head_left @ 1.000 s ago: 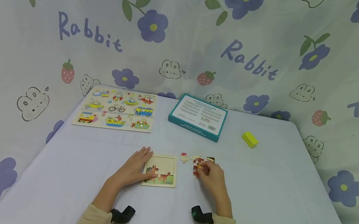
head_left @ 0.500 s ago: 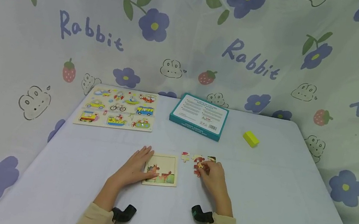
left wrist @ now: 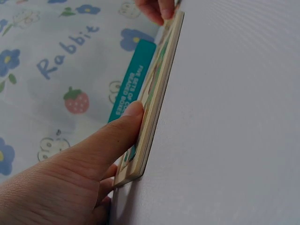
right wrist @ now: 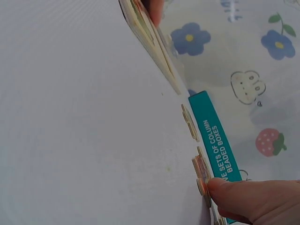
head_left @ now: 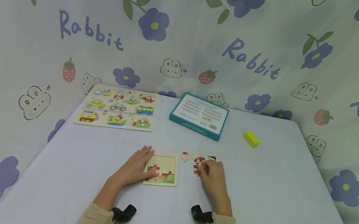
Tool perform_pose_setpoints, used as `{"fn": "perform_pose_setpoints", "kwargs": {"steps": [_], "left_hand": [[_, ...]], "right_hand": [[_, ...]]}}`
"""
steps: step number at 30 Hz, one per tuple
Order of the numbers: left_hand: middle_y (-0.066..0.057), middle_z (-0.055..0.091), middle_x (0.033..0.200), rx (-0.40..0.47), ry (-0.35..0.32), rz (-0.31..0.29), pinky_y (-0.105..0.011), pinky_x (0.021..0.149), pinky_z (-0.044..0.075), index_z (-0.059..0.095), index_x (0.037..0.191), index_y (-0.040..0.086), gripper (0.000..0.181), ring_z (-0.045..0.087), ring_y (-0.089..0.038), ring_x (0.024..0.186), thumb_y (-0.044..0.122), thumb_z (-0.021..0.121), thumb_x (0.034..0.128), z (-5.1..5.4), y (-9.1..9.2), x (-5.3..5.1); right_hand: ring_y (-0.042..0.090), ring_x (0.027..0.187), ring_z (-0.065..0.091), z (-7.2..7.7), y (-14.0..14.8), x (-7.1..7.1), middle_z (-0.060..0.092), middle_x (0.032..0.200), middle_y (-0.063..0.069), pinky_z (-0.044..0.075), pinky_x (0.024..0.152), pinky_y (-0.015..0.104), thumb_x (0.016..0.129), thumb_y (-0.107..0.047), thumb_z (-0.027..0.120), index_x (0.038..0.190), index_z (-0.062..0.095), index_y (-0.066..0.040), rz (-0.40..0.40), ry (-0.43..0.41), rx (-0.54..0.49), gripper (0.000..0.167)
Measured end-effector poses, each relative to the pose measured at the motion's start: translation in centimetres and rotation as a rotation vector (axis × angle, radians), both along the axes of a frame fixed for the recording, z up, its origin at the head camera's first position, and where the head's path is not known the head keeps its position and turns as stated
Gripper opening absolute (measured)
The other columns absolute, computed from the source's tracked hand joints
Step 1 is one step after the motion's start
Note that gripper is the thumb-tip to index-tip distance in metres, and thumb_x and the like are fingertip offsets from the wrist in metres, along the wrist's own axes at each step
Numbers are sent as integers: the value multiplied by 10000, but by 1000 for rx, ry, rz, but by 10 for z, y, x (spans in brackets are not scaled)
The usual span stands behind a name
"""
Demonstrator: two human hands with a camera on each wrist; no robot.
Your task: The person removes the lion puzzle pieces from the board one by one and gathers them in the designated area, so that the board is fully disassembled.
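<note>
Flat beside and over the wooden puzzle tray [head_left: 172,159] lies my left hand [head_left: 134,165], fingers straight along its left side and thumb on its face. Assembled pieces [head_left: 165,177] fill the lower part of the tray. In the left wrist view the thumb of the left hand [left wrist: 79,164] presses the tray [left wrist: 161,89]. My right hand [head_left: 214,178] pinches a small puzzle piece [head_left: 200,166] over red-brown pieces [head_left: 196,170] right of the tray. The right wrist view shows the thumb of the right hand [right wrist: 253,197] at the pieces [right wrist: 200,168]; its other fingers are mostly hidden.
A loose piece [head_left: 185,156] lies between the tray and the right hand, a dark-edged one [head_left: 211,158] behind that hand. Farther back are a vehicle picture board [head_left: 118,107], a teal box [head_left: 199,116] and a yellow block [head_left: 251,138].
The pinched piece has shifted and turned slightly at my right fingertips. My left hand keeps its place on the tray.
</note>
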State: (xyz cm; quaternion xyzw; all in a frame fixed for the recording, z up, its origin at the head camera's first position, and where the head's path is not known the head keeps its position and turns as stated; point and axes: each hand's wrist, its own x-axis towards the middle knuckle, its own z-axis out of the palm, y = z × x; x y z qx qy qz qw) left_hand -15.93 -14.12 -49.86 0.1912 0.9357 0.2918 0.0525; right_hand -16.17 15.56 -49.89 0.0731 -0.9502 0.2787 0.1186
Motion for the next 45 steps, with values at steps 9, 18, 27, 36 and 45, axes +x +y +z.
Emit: {"fn": "perform_pose_setpoints", "kwargs": {"steps": [9,18,27,36,45], "left_hand": [[-144,226,1487,-6,-2,2,-428,1115,93,319,1411,6,906,116,-269,1383,545,650,763,0,1,0],[-151,241,1481,-7,19,4,-442,1109,111,335,1403,0,898,137,-284,1377,539,657,761,-2,1,-1],[-143,224,1488,-3,-7,5,-426,1116,89,322,1410,8,899,115,-268,1383,538,654,765,-1,2,-1],[-160,223,1485,-19,2,-9,-431,1115,93,312,1410,-6,911,118,-285,1380,545,646,766,1,1,-2],[-170,231,1479,-29,19,-12,-441,1112,106,322,1401,-21,907,131,-298,1376,546,641,770,0,0,-2]], "right_hand": [[201,776,419,-2,1,4,604,835,37,356,636,308,715,-265,785,865,673,-74,-3,10,20,268],[212,793,403,-3,2,3,618,921,76,348,654,310,705,-301,788,869,654,-83,-21,-7,23,304],[218,853,424,-3,-2,3,600,932,63,376,715,343,722,-274,779,927,651,-70,-8,31,7,315],[187,839,462,-5,-24,6,567,854,6,417,732,349,734,-201,770,932,651,-83,175,167,37,260],[150,887,471,-11,-42,8,530,925,4,443,749,300,728,-126,771,948,645,-87,343,219,-6,256]]}}
